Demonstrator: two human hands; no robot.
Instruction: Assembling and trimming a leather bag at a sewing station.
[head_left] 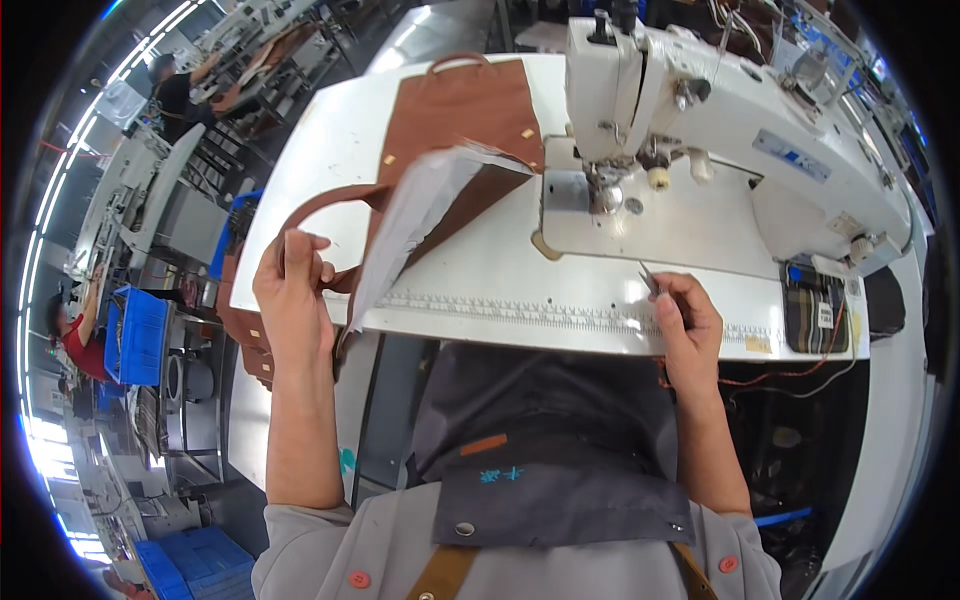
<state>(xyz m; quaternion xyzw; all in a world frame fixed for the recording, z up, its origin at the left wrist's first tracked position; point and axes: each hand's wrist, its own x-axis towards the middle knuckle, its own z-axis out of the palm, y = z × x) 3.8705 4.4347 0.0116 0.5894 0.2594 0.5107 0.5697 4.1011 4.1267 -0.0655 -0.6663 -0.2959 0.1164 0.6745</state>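
Observation:
A brown bag (455, 105) with handles and a white lining (425, 205) lies on the sewing table, its near part folded so that the lining shows. My left hand (295, 285) is closed around the looped handle (335, 200) at the bag's left side. Close to the table's front edge, my right hand (690, 325) grips small pointed metal thread snips (650, 281), tips facing away from me. Most of that tool is hidden inside the fingers. The bag's right edge lies near the needle area of the white sewing machine (605, 120), and the snips are apart from it.
A printed ruler (520, 312) runs along the table's near edge. At the right front sits a dark plaid pouch (815, 310) beside loose cords. More brown pieces (255, 345) hang at the table's left. Blue bins (137, 335) and two other people are farther left.

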